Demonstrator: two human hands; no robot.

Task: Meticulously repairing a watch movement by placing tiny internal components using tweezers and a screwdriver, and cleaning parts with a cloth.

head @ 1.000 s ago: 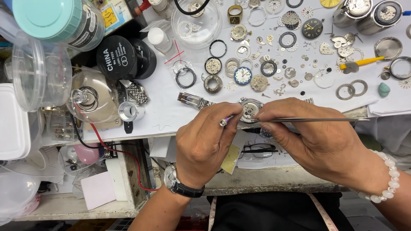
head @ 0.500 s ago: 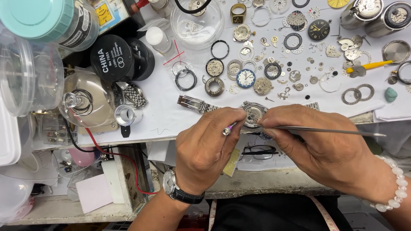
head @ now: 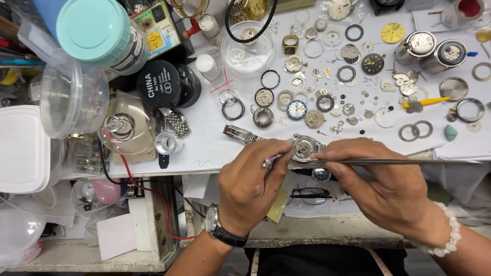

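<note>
An open wristwatch (head: 304, 147) with a metal bracelet (head: 240, 134) lies at the near edge of the white work sheet (head: 204, 138), its movement showing. My left hand (head: 253, 186), with a black-strapped watch on its wrist, pinches a small purple-tipped tool (head: 271, 161) against the watch case. My right hand (head: 383, 184), with a white bead bracelet on its wrist, holds long steel tweezers (head: 399, 161) that lie level, tips at the watch. Both hands rest against the bench edge.
Many loose watch parts, dials, rings and gears (head: 327, 97) are spread over the sheet behind the watch. A glass dish (head: 248, 48), a black round tin (head: 158, 84), clear plastic tubs (head: 71, 97), a teal-lidded jar (head: 97, 30) and a white box (head: 23, 148) crowd the left. Eyeglasses (head: 309, 194) lie on a lower shelf.
My view has shifted slightly, so the bench sits lower in the picture. Both hands keep their grip at the watch; the tweezers stay level.
</note>
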